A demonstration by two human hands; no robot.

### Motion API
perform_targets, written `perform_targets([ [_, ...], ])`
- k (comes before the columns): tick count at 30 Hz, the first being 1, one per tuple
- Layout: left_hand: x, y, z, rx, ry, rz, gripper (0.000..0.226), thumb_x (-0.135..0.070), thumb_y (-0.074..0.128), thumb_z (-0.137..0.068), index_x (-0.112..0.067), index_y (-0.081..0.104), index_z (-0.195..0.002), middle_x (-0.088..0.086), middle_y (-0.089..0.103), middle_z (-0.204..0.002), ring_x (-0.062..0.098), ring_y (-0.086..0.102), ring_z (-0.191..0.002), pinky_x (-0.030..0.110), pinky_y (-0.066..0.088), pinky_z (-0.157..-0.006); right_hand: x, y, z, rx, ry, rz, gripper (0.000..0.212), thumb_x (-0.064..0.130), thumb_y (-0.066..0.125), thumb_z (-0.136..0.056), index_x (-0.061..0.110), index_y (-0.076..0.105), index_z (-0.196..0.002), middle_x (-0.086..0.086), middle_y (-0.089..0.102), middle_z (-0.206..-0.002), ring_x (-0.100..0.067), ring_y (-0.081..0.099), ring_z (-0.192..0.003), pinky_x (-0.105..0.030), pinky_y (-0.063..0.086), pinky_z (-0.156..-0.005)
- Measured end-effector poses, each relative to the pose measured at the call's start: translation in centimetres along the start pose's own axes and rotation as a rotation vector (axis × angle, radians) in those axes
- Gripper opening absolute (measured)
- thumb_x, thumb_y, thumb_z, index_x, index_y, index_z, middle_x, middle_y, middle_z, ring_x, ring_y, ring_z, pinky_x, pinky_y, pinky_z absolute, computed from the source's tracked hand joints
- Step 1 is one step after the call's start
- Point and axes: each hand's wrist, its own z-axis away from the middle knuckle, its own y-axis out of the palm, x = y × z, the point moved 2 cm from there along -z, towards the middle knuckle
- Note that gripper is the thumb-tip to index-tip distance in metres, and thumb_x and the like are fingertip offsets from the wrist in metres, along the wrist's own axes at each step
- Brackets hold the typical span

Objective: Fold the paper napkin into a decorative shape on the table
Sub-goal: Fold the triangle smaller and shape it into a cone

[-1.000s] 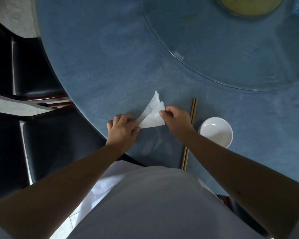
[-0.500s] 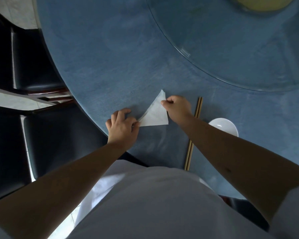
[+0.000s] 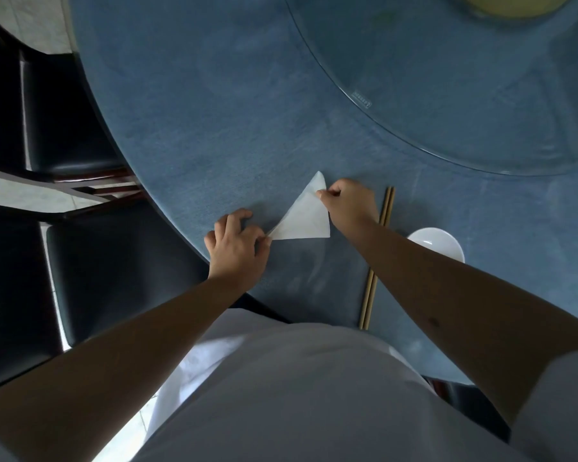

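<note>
A white paper napkin, folded into a flat triangle, lies on the blue round table near its front edge. My left hand pinches the triangle's lower left corner between thumb and fingers. My right hand pinches its right edge close to the top point. The napkin's lower right corner lies free on the cloth.
A pair of wooden chopsticks lies just right of my right hand, partly under my forearm. A white bowl sits beyond them. A glass turntable covers the table's far right. Black chairs stand at the left.
The napkin went from a raised, crumpled flap to a flat triangle on the table. My right hand slid up along its right edge toward the top point; my left hand kept the left corner.
</note>
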Motion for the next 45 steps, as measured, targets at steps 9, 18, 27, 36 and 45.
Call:
perform_targets([
  [9, -0.2, -0.2, 0.6, -0.041, -0.051, 0.027, 0.033, -0.038, 0.061, -0.085, -0.021, 0.057, -0.112, 0.003, 0.04, -0.137, 0.026, 0.033, -0.125, 0.048, 0.026, -0.102, -0.5, -1.0, 1.1, -0.112, 0.016, -0.118, 0.028, 0.044, 0.061, -0.085, 0.017, 0.063, -0.093, 0.004, 0.066, -0.085, -0.015, 0.059, -0.081, -0.026, 0.04, -0.068],
  [18, -2.1, 1.8, 2.5, 0.243, 0.62, -0.407, 0.077, -0.052, 0.044, -0.089, -0.007, 0.027, -0.149, 0.012, 0.026, -0.158, 0.026, 0.024, -0.145, 0.048, 0.027, -0.111, -1.1, 1.9, 5.6, -0.084, -0.68, 0.499, 0.051, 0.041, 0.047, -0.088, 0.013, 0.049, -0.131, -0.007, 0.043, -0.144, -0.028, 0.04, -0.127, -0.044, 0.035, -0.094],
  [27, -0.9, 2.2, 3.6, 0.351, 0.448, -0.429, 0.083, -0.06, 0.034, -0.09, -0.008, 0.012, -0.152, 0.013, 0.008, -0.162, 0.028, 0.007, -0.148, 0.053, 0.014, -0.118, -2.0, 1.8, 2.7, 0.103, -0.523, 0.666, 0.086, 0.065, 0.032, -0.083, 0.015, 0.014, -0.15, -0.003, 0.012, -0.16, -0.024, 0.008, -0.146, -0.05, 0.023, -0.109],
  [36, -0.9, 1.7, 4.6, 0.344, 0.385, -0.393, 0.087, -0.06, 0.044, -0.086, -0.01, 0.016, -0.151, 0.013, 0.01, -0.162, 0.034, 0.01, -0.147, 0.057, 0.019, -0.114, -2.0, 0.8, 1.8, 0.129, -0.505, 0.635, 0.1, 0.078, 0.034, -0.074, 0.022, 0.002, -0.15, 0.003, 0.0, -0.161, -0.024, 0.003, -0.145, -0.052, 0.018, -0.11],
  [45, -1.5, 2.6, 3.3, 0.3, 0.305, -0.381, 0.086, -0.062, 0.028, -0.091, -0.01, -0.002, -0.152, 0.008, -0.007, -0.163, 0.023, -0.006, -0.149, 0.05, 0.001, -0.116, -2.4, 0.5, 3.4, 0.08, -0.687, 0.735, 0.076, 0.057, 0.031, -0.09, 0.013, 0.012, -0.15, -0.005, 0.012, -0.16, -0.021, 0.012, -0.145, -0.05, 0.025, -0.109],
])
